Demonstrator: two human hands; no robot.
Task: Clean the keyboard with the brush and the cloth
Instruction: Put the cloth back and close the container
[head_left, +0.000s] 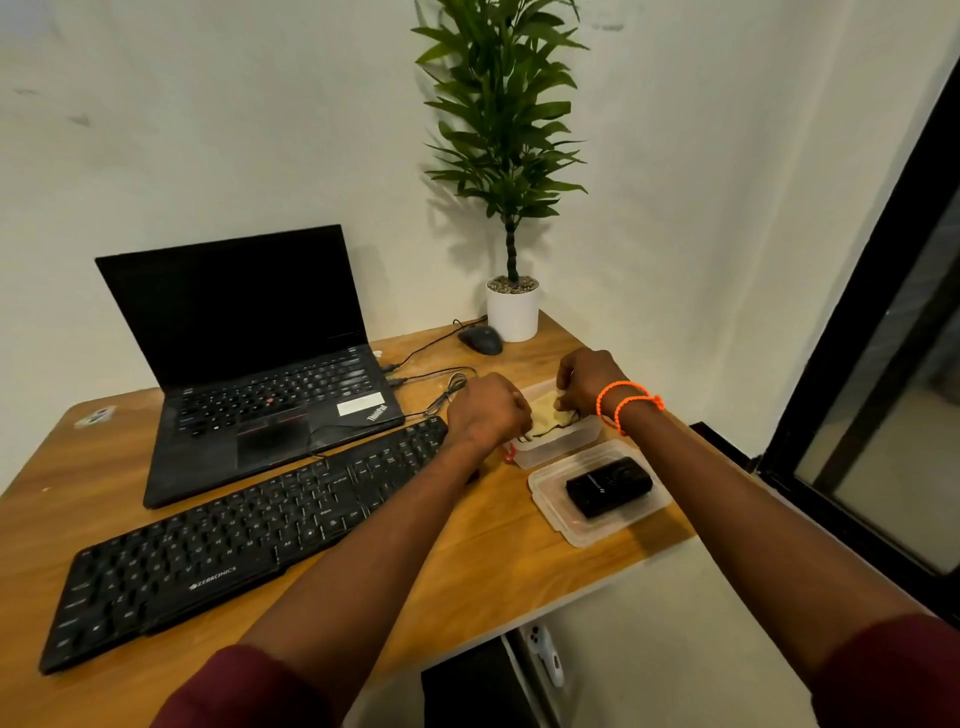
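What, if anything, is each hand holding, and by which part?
Both the left hand and the right hand reach into the clear container, their fingers curled at the yellow cloth inside. Which part of it each grips cannot be told.

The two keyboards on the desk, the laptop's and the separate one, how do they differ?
The laptop keyboard is built in, smaller, and has a red pointing nub; the external keyboard lies loose in front of it, longer, corded, with white branding on its front edge. Both are black, and neither hand touches either.
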